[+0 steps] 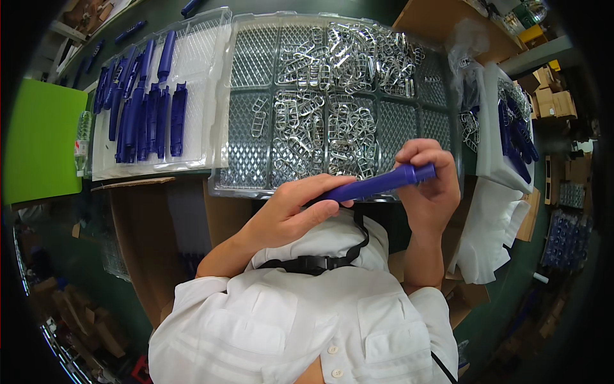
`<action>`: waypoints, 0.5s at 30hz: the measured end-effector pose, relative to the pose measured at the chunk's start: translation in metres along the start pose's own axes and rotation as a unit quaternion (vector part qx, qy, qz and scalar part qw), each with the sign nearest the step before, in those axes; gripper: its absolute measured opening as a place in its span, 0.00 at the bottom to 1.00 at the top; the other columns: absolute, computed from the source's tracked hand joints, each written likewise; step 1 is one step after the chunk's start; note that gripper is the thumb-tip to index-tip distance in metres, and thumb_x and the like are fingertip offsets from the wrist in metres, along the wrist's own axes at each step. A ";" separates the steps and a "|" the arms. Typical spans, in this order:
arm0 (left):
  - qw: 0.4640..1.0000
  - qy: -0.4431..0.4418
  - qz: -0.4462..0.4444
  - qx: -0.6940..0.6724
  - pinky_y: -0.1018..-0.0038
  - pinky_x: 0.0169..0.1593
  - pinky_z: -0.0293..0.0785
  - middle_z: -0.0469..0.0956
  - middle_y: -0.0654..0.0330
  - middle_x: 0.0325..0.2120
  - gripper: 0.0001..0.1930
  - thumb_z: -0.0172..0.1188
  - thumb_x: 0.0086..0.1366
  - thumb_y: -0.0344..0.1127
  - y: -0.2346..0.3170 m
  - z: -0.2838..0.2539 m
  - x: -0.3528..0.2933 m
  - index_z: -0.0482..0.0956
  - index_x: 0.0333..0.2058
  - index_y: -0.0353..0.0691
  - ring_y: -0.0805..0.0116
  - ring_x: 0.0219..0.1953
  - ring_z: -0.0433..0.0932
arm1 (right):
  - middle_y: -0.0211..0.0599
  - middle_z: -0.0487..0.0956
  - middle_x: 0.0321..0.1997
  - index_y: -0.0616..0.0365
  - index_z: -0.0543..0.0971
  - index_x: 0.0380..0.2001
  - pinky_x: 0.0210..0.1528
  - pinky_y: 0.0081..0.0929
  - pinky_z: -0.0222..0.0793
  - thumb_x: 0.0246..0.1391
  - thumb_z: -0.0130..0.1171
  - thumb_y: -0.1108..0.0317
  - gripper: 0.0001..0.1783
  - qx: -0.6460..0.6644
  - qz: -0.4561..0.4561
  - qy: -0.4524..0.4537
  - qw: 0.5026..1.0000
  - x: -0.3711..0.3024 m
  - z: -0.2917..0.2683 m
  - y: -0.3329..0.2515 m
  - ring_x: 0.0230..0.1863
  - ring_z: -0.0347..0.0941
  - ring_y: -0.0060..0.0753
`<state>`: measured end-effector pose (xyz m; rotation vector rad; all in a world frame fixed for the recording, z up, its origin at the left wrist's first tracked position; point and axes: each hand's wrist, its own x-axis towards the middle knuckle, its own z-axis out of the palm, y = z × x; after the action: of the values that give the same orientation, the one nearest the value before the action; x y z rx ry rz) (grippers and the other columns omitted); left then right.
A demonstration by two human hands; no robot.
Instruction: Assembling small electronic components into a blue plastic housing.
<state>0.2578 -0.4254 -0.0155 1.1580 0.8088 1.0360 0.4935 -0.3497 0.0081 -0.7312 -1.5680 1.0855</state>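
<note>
A dark blue plastic tube-shaped handle [376, 184] lies across in front of my body, its right end slightly higher and stepped to a narrower collar. My left hand [295, 210] grips its left part between thumb and fingers, covering that end. Around the collar end curl the fingers of my right hand [432, 185]. Just beyond both hands is a clear compartmented tray [248, 150], holding many shiny metal looped pieces [297, 128] in heaps.
Left of the tray, a white tray [195, 121] carries several blue half-shells [179, 118]. A bottle [82, 144] stands beside a green panel [41, 141]. At right, a white foam box [489, 147] holds blue parts [517, 137]. Cardboard [137, 237] sits below the table edge.
</note>
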 end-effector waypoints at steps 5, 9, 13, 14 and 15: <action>0.976 0.049 0.121 0.174 0.70 0.53 0.77 0.82 0.51 0.49 0.26 0.72 0.63 0.26 0.007 -0.008 0.000 0.79 0.60 0.31 0.62 0.48 0.82 | 0.51 0.80 0.53 0.60 0.75 0.44 0.52 0.31 0.78 0.47 0.70 0.88 0.23 -0.161 -0.092 -0.022 0.982 -0.007 -0.014 0.000 0.49 0.78 0.36; 0.969 0.082 0.137 0.187 0.70 0.53 0.77 0.82 0.51 0.48 0.28 0.75 0.58 0.25 0.009 -0.008 0.003 0.80 0.59 0.32 0.62 0.48 0.82 | 0.53 0.80 0.53 0.61 0.76 0.45 0.54 0.34 0.80 0.47 0.67 0.90 0.23 -0.213 -0.119 -0.008 0.970 -0.008 -0.017 0.001 0.50 0.79 0.40; 0.968 0.092 0.136 0.190 0.70 0.52 0.78 0.83 0.52 0.47 0.27 0.76 0.57 0.24 0.011 -0.007 0.007 0.81 0.57 0.33 0.63 0.47 0.82 | 0.53 0.80 0.53 0.61 0.75 0.46 0.55 0.35 0.81 0.47 0.66 0.91 0.23 -0.206 -0.118 -0.001 0.971 -0.008 -0.018 0.007 0.51 0.79 0.41; 0.967 0.095 0.136 0.191 0.70 0.52 0.78 0.83 0.52 0.47 0.27 0.77 0.56 0.24 0.011 -0.006 0.008 0.81 0.56 0.33 0.63 0.46 0.83 | 0.53 0.80 0.53 0.61 0.75 0.46 0.55 0.35 0.81 0.47 0.65 0.91 0.24 -0.203 -0.119 0.005 0.972 -0.009 -0.020 0.011 0.52 0.79 0.41; 0.967 0.096 0.134 0.196 0.70 0.52 0.78 0.83 0.52 0.47 0.27 0.77 0.56 0.24 0.013 -0.005 0.010 0.81 0.56 0.33 0.63 0.46 0.83 | 0.54 0.80 0.54 0.61 0.75 0.46 0.55 0.35 0.81 0.47 0.65 0.92 0.24 -0.199 -0.120 0.011 0.973 -0.009 -0.021 0.014 0.52 0.80 0.41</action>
<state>0.2532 -0.4138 -0.0037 1.5504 1.0644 1.2616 0.5149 -0.3465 -0.0073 -0.7893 -1.8261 0.5896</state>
